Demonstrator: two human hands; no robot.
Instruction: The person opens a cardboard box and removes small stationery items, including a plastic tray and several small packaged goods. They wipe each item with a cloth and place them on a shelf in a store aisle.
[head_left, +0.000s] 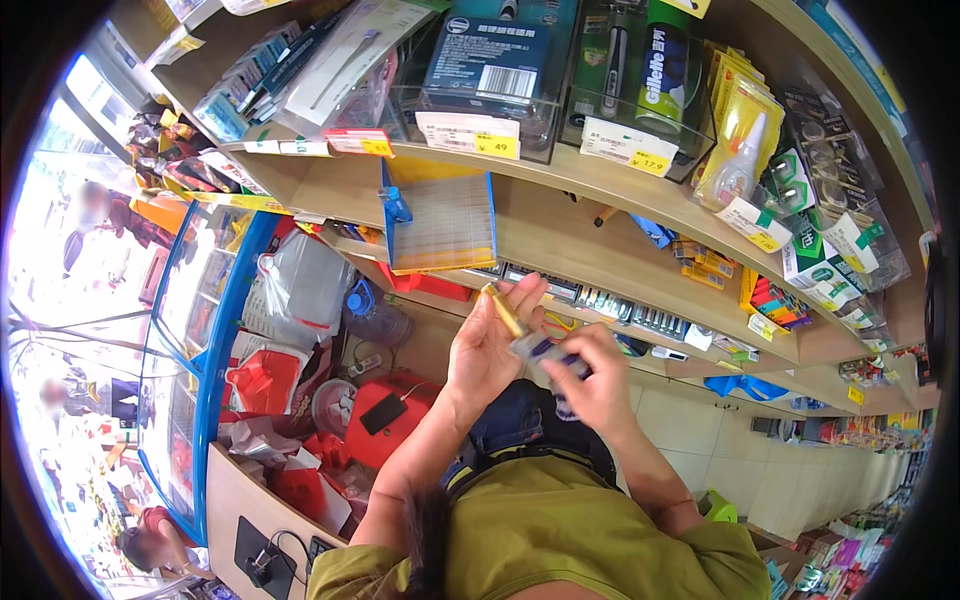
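Between the thumb and fingers of my left hand (486, 345) is a slim gold-coloured item (505, 310), perhaps a lighter. My right hand (596, 379) grips a grey and dark purple cloth-like piece (541, 351), blurred, with its upper end against the gold item's lower end. Part of this piece hangs out below my right fingers. Just beyond my hands, a yellow and blue display tray (442, 217) with clear dividers stands tilted on the shelf. A blue lighter (395, 205) sits at its left side.
Wooden shelves (630, 262) curve around in front, with boxed goods and price tags above. A blue-framed glass case (196, 352) stands left. A red stool (390, 442) bears a black phone (382, 415). A water jug (375, 315) is behind it. People (154, 544) are at far left.
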